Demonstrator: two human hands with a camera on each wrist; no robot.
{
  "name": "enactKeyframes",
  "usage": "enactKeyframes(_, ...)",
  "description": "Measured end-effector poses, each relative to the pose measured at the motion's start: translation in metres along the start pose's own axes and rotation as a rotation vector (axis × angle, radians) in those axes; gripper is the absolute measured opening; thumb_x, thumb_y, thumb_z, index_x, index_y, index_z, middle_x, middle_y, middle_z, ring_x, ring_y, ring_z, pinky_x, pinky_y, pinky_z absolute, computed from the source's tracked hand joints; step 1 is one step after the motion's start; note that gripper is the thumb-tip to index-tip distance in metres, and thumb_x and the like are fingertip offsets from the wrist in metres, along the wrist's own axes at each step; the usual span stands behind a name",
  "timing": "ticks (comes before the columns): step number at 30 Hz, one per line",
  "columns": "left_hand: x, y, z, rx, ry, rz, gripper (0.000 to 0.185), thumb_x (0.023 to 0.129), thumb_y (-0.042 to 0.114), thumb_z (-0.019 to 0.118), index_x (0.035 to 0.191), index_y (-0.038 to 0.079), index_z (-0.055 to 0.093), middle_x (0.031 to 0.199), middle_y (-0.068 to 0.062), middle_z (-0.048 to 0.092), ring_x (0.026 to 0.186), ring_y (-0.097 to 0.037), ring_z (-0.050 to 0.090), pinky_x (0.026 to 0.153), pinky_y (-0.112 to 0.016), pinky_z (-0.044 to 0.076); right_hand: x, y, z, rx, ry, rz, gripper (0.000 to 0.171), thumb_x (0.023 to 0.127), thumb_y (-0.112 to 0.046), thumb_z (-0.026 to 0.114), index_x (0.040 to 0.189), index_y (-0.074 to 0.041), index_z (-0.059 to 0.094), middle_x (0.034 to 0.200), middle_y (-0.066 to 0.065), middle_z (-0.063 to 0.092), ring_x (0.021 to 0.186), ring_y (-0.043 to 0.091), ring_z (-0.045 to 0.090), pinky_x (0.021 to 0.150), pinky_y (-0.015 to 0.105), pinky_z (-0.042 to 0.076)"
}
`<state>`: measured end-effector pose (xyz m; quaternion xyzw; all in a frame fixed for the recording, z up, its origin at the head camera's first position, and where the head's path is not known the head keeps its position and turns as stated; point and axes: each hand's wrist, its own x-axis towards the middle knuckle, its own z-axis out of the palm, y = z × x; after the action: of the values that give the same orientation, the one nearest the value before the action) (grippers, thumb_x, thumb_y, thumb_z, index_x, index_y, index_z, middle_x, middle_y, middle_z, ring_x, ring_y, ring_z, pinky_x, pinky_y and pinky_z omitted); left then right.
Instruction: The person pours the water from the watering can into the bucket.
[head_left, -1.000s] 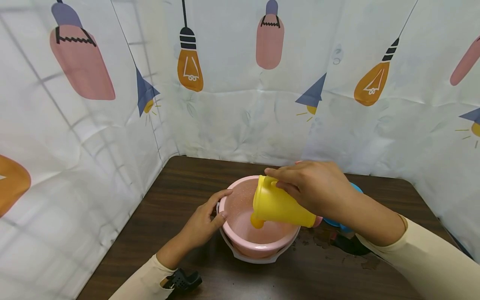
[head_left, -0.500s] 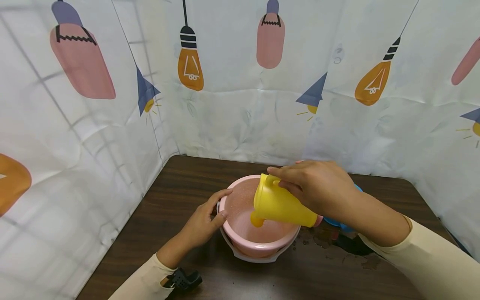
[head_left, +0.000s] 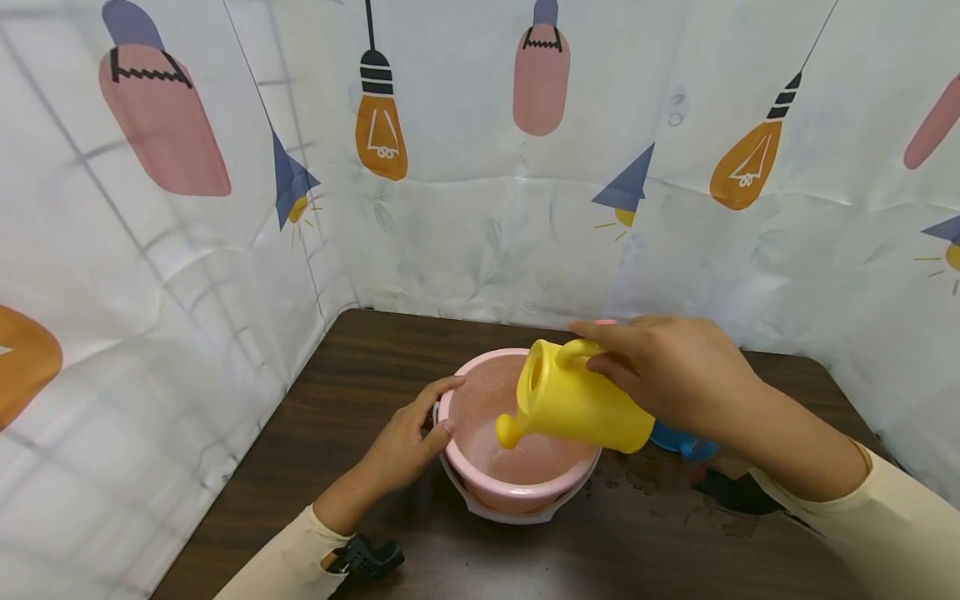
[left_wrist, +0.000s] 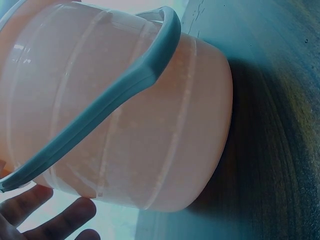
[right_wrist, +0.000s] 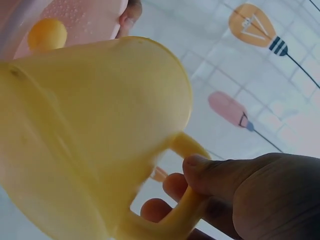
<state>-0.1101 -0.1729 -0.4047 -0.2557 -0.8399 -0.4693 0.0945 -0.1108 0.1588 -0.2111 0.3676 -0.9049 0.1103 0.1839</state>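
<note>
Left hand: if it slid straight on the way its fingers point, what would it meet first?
The left hand already rests on the pink bucket, fingers over the rim, pointing up-right. Going on, it would probably meet the yellow watering can tilted above the bucket, though their relative height is unclear.

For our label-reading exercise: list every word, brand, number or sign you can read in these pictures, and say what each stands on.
None: no readable text shows.
Yellow plastic watering can: plain.
Pink plastic bucket: plain.
White curtain printed with light bulbs: pictures only, no letters.
Small black device at the left sleeve: no marks can be made out.
</note>
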Motion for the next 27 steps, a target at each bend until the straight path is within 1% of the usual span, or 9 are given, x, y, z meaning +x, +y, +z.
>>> enactKeyframes(2,0.0,0.0,0.0,0.006,0.001,-0.002,0.054,0.101,0.037,0.054,0.152,0.022,0.045,0.123,-0.013,0.065,0.092,-0.015,0.066,0.076,-0.034,0.054,-0.003,0.002,-0.002,-0.001,-0.006,0.021,0.041,0.091,-0.023,0.08,0.13,-0.027,0.073,0.107,-0.002,0.076,0.082,0.02,0.07,0.058,0.039,0.05)
enactKeyframes(5,0.001,0.001,0.0,0.011,-0.002,-0.005,0.055,0.101,0.039,0.054,0.152,0.022,0.045,0.122,-0.012,0.065,0.092,-0.016,0.066,0.076,-0.034,0.054,-0.008,0.006,-0.005,-0.016,-0.014,0.054,0.041,0.09,-0.024,0.08,0.13,-0.028,0.073,0.102,-0.003,0.076,0.073,0.015,0.064,0.056,0.036,0.047)
enactKeyframes(8,0.001,0.001,0.0,0.012,-0.005,-0.007,0.055,0.101,0.039,0.054,0.152,0.021,0.044,0.124,-0.013,0.065,0.093,-0.016,0.066,0.077,-0.034,0.054,-0.014,0.011,-0.007,-0.03,-0.006,0.074,0.044,0.089,-0.024,0.081,0.131,-0.03,0.073,0.092,-0.007,0.074,0.064,0.01,0.053,0.053,0.032,0.042)
enactKeyframes(10,0.001,0.001,0.0,0.018,-0.005,-0.012,0.055,0.101,0.039,0.054,0.152,0.022,0.044,0.125,-0.013,0.064,0.094,-0.017,0.066,0.077,-0.034,0.054,-0.018,0.015,-0.008,-0.036,0.004,0.074,0.047,0.088,-0.023,0.082,0.133,-0.031,0.071,0.084,-0.01,0.071,0.061,0.008,0.048,0.051,0.031,0.04)
enactKeyframes(12,0.001,0.001,0.0,0.022,-0.005,-0.02,0.055,0.1,0.038,0.054,0.152,0.022,0.044,0.127,-0.013,0.064,0.094,-0.017,0.065,0.078,-0.035,0.054,-0.022,0.018,-0.009,-0.036,0.005,0.081,0.049,0.087,-0.023,0.082,0.134,-0.031,0.07,0.081,-0.011,0.069,0.059,0.007,0.046,0.05,0.03,0.039)
enactKeyframes(15,0.0,0.002,0.0,0.032,-0.004,-0.031,0.054,0.1,0.037,0.054,0.152,0.024,0.044,0.127,-0.012,0.064,0.093,-0.017,0.065,0.078,-0.035,0.054,-0.027,0.023,-0.01,-0.029,-0.007,0.112,0.047,0.088,-0.024,0.082,0.134,-0.029,0.071,0.086,-0.007,0.072,0.058,0.007,0.045,0.05,0.031,0.039)
enactKeyframes(19,0.0,0.002,0.0,0.035,-0.004,-0.038,0.054,0.099,0.036,0.054,0.151,0.025,0.045,0.126,-0.012,0.064,0.092,-0.016,0.064,0.077,-0.034,0.053,-0.034,0.028,-0.011,0.005,-0.01,0.166,0.043,0.088,-0.024,0.081,0.13,-0.024,0.073,0.096,-0.002,0.076,0.06,0.007,0.05,0.05,0.03,0.04)
enactKeyframes(23,0.0,0.003,-0.001,0.024,-0.003,-0.037,0.054,0.099,0.035,0.054,0.151,0.024,0.045,0.125,-0.012,0.064,0.093,-0.016,0.064,0.077,-0.034,0.053,-0.04,0.034,-0.01,0.058,0.001,0.175,0.041,0.088,-0.023,0.082,0.128,-0.019,0.074,0.103,0.002,0.077,0.064,0.007,0.057,0.051,0.028,0.044)
enactKeyframes(27,0.0,0.004,-0.001,0.015,0.0,-0.026,0.054,0.1,0.035,0.055,0.151,0.023,0.045,0.124,-0.013,0.065,0.093,-0.015,0.065,0.077,-0.034,0.054,-0.047,0.04,-0.009,0.097,0.028,0.158,0.041,0.087,-0.017,0.082,0.127,-0.015,0.074,0.105,0.005,0.077,0.063,0.006,0.059,0.048,0.026,0.043)
